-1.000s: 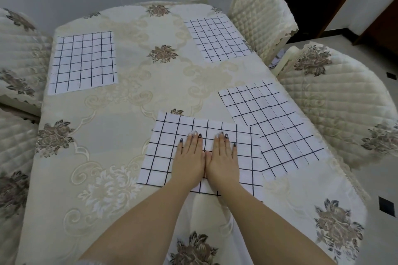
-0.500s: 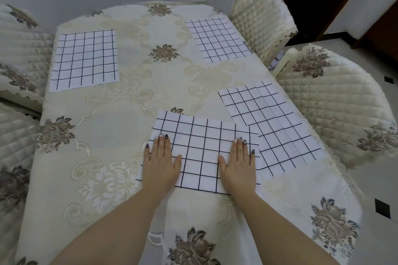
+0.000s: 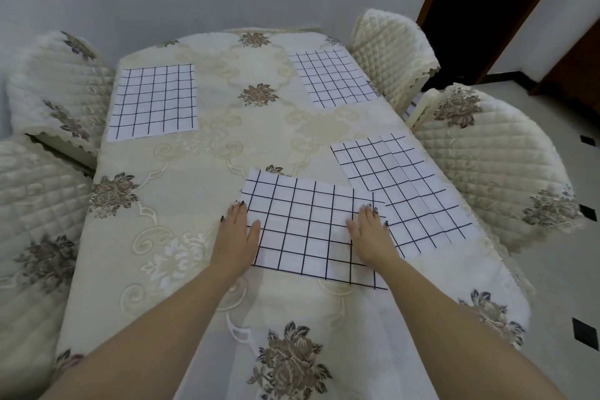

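Both hands have slid apart from the middle of the white rectangular cloth placemat with a black grid (image 3: 308, 227) to its two short ends. The left hand (image 3: 235, 235) lies palm down across the left edge, its thumb on the mat and its outer fingers on the cream floral damask tablecloth (image 3: 181, 178). The right hand (image 3: 370, 235) lies flat just inside the right edge. On both hands the fingers are straight and close together and grip nothing.

The placemat sits at the near middle of the table, between the hands. Its long axis runs left to right, with the right end skewed a little toward the person. That end overlaps a corner of a second grid-printed placemat (image 3: 409, 185), which shows fold creases. Each hand is equally close to its own end, so the smoothing stroke looks nearly finished. Any further outward sweep would probably carry the right hand onto the neighbouring mat and could drag it.

The fabric looks thin, limp and matt, and the tablecloth beneath it is embossed and faintly glossy. Two more grid-printed mats lie at the far left (image 3: 152, 102) and far right (image 3: 332, 79). Quilted cream chair covers (image 3: 493, 166) ring the table.
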Demonstrator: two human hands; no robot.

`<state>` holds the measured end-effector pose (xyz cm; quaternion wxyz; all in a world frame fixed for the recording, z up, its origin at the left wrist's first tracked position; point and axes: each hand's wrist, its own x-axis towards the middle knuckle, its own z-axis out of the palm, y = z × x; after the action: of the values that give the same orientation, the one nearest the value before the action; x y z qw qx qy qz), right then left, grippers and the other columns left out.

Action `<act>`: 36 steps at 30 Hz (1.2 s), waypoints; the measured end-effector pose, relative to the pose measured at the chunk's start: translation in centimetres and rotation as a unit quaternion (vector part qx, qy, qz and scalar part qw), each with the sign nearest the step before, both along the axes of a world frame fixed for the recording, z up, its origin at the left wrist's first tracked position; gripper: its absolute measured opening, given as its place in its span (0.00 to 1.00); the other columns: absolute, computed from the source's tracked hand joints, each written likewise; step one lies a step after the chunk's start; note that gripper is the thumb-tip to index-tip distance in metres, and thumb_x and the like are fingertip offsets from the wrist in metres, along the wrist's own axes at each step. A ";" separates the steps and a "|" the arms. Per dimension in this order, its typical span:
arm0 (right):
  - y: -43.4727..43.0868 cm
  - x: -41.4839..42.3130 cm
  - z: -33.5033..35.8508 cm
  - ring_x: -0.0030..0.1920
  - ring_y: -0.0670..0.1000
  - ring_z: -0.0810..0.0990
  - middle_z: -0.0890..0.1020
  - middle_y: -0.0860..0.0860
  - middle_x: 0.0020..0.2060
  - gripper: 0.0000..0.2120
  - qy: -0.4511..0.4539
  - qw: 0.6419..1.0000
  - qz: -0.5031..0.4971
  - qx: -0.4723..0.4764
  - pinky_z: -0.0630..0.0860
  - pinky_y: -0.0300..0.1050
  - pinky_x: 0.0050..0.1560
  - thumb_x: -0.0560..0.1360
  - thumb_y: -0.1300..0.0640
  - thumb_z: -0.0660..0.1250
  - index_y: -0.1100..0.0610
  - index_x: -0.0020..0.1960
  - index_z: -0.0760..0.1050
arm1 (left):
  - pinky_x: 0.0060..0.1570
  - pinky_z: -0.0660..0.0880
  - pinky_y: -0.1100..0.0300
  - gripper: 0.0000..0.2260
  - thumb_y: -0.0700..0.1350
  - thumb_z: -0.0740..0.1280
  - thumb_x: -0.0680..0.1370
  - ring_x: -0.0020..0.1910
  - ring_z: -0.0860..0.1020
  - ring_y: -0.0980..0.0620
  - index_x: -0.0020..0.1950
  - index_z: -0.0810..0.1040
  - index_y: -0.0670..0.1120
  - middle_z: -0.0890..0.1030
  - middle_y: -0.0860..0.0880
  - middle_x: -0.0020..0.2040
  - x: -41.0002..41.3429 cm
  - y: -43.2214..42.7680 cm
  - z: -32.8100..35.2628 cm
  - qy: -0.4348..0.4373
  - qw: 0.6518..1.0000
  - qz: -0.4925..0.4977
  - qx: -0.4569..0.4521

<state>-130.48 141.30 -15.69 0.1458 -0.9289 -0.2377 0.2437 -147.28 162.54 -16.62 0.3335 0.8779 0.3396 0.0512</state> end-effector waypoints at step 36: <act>9.7 9.6 2.5 0.55 0.60 0.78 0.81 0.59 0.54 0.14 0.041 0.982 0.184 0.023 0.72 0.45 0.49 0.78 0.58 0.59 0.63 0.57 0.78 | 0.66 0.70 0.49 0.15 0.43 0.56 0.80 0.58 0.76 0.41 0.59 0.72 0.34 0.76 0.37 0.56 -1.4 -14.1 3.2 -0.311 0.528 0.540 -0.578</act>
<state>-120.84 150.99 -13.22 0.1293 -0.8548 -0.4042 0.2988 -148.70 148.44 -13.38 0.7610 0.0713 0.5791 0.2837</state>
